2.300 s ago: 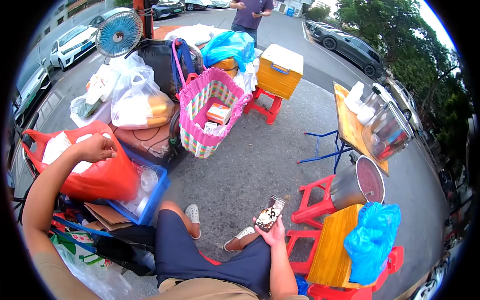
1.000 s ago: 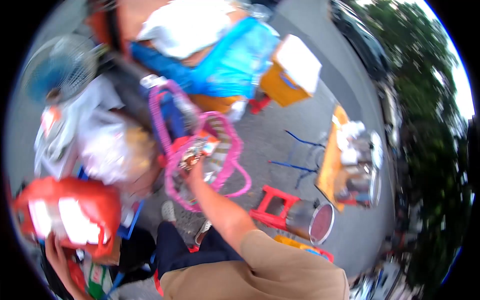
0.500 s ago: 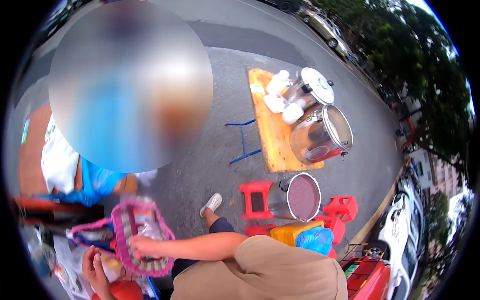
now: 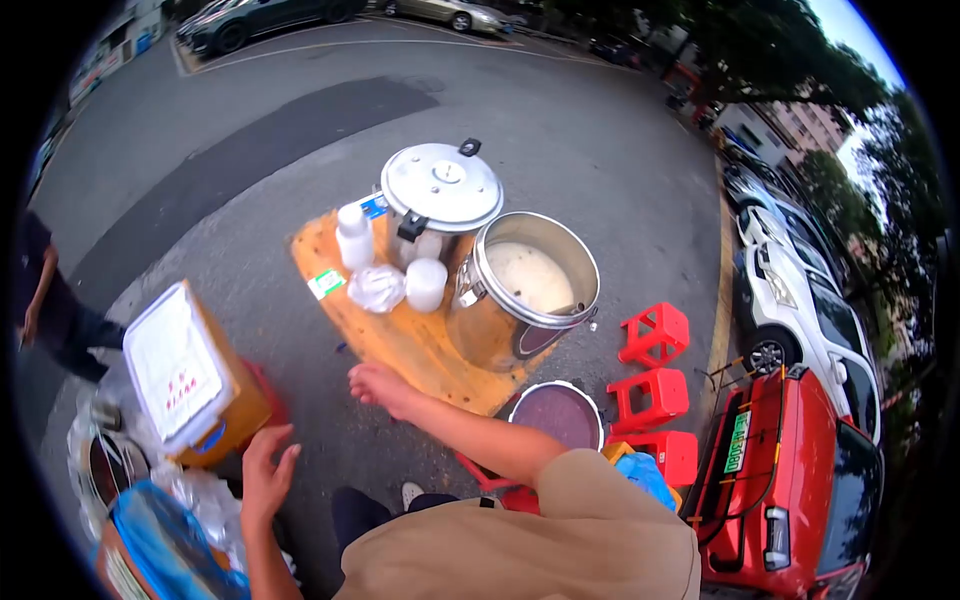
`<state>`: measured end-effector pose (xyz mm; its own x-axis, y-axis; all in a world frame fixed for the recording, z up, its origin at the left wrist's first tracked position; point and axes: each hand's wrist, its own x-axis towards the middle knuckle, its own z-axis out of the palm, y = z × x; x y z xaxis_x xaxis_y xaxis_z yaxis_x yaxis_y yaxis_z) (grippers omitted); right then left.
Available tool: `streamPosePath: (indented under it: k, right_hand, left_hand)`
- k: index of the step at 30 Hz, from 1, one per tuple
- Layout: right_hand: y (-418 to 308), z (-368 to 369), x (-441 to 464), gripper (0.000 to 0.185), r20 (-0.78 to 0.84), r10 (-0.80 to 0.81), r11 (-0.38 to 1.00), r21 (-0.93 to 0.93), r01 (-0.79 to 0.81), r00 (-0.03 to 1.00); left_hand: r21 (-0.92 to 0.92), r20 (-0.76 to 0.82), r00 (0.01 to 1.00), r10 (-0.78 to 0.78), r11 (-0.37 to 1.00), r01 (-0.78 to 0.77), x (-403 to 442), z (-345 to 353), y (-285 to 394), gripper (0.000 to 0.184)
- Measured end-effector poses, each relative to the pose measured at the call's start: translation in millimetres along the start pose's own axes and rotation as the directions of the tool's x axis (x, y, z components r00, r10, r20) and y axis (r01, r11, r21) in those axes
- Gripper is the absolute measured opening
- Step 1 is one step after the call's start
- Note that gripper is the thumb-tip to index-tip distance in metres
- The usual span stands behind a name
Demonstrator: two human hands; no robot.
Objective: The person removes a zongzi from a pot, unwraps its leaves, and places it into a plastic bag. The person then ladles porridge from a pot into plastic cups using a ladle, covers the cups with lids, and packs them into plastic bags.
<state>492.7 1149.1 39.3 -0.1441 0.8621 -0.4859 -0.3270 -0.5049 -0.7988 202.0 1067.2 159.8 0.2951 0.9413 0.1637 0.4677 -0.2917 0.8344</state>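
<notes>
Carry the right hand point(image 4: 380, 388) high and slowly, clear of the near edge of the orange-brown wooden desk point(image 4: 430, 350) in mid-frame. Fingers loosely curled toward the thumb; no telling about anything small inside. Lift the forearm well above the round metal pot with a pale rim point(image 4: 572, 386) at lower centre, and guard against dipping the tan sleeve point(image 4: 590, 485). At lower left, fingers of the left hand point(image 4: 267, 475) spread, with nothing visible held: mind the nearby yellow wood-grain box with a white lid point(image 4: 240, 385), better approached by the side than by the corner.

As for containers: at lower centre, murky purple liquid point(image 4: 558, 415) in the pale-rimmed pot. On the desk, uncovered, a tall shiny steel pot point(image 4: 490, 325), with whitish liquid point(image 4: 527, 272) below the rim. Behind, a steel pot under a silver lid point(image 4: 440, 187), contents hidden; likewise with the box. To the left, stacked white plastic cups point(image 4: 355, 240).
</notes>
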Motion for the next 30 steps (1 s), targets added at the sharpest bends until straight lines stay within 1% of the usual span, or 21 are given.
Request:
streamPosePath:
  k: [1,2,3,4,5,7,10,11,12,13,14,16,17,18,20,23,26,27,30]
  right_hand:
    - [-23,-20,11,0.017,-0.071,-0.073,0.994,0.081,0.079,0.995]
    - [-41,-41,27,0.019,-0.113,-0.120,0.979,0.150,0.136,0.986]
    - [-54,-63,47,0.021,-0.155,-0.159,0.957,0.218,0.190,0.975]
    - [-69,-81,64,0.024,-0.200,-0.193,0.928,0.279,0.245,0.961]
    - [-88,-91,76,0.028,-0.275,-0.222,0.905,0.298,0.303,0.935]
    - [-127,-105,94,0.036,-0.427,-0.264,0.850,0.321,0.418,0.865]
    - [-161,-129,132,0.047,-0.553,-0.283,0.746,0.387,0.543,0.784]
    - [-174,-133,145,0.048,-0.618,-0.250,0.731,0.385,0.564,0.746]
    - [-184,-134,153,0.045,-0.654,-0.227,0.702,0.404,0.587,0.722]
    - [-199,-135,160,0.043,-0.686,-0.206,0.672,0.419,0.610,0.698]
    - [-208,-136,162,0.040,-0.716,-0.172,0.654,0.430,0.622,0.677]
    - [-199,-153,175,0.037,-0.734,-0.151,0.662,0.423,0.619,0.662]
    - [-204,-161,185,0.036,-0.739,-0.160,0.663,0.411,0.626,0.654]
    - [-208,-161,189,0.034,-0.759,-0.123,0.687,0.399,0.607,0.639]
    - [-223,-152,186,0.033,-0.788,-0.069,0.713,0.390,0.582,0.612]
    - [-241,-149,190,0.033,-0.816,0.002,0.723,0.401,0.563,0.578]
    - [-251,-146,192,0.037,-0.830,0.042,0.720,0.411,0.559,0.556]
    - [-255,-145,193,0.039,-0.832,0.047,0.712,0.416,0.565,0.553]
    - [-264,-140,191,0.040,-0.811,-0.001,0.659,0.440,0.610,0.585]
  left_hand:
    - [0.014,0.056,0.996,0.074,0.997,-0.075,41,11,-3,0.030]
    - [0.065,0.112,0.978,0.176,0.981,-0.184,83,19,2,0.034]
    - [0.111,0.171,0.948,0.269,0.951,-0.290,126,29,7,0.039]
    - [0.116,0.202,0.921,0.333,0.926,-0.360,167,40,9,0.044]
    - [0.119,0.235,0.888,0.396,0.895,-0.431,209,52,8,0.049]
    - [0.169,0.283,0.834,0.474,0.831,-0.530,295,79,1,0.059]
    - [0.259,0.402,0.723,0.561,0.688,-0.678,413,114,17,0.068]
    - [0.261,0.466,0.679,0.568,0.645,-0.718,456,129,15,0.074]
    - [0.245,0.483,0.621,0.617,0.586,-0.772,492,147,6,0.078]
    - [0.245,0.519,0.570,0.637,0.528,-0.813,523,155,12,0.080]
    - [0.239,0.550,0.528,0.647,0.484,-0.842,545,161,20,0.081]
    - [0.174,0.633,0.416,0.653,0.403,-0.898,586,184,11,0.084]
    - [0.159,0.629,0.341,0.699,0.313,-0.936,604,197,1,0.086]
    - [0.140,0.653,0.280,0.704,0.251,-0.958,617,203,0,0.085]
    - [0.044,0.670,0.193,0.717,0.222,-0.974,638,211,-4,0.084]
    - [-0.015,0.685,0.119,0.719,0.177,-0.984,651,227,-13,0.082]
    - [-0.030,0.693,0.110,0.712,0.180,-0.983,657,227,-6,0.081]
    - [-0.040,0.684,0.097,0.723,0.171,-0.985,660,227,-5,0.079]
    - [-0.083,0.706,0.089,0.702,0.208,-0.975,667,224,2,0.079]
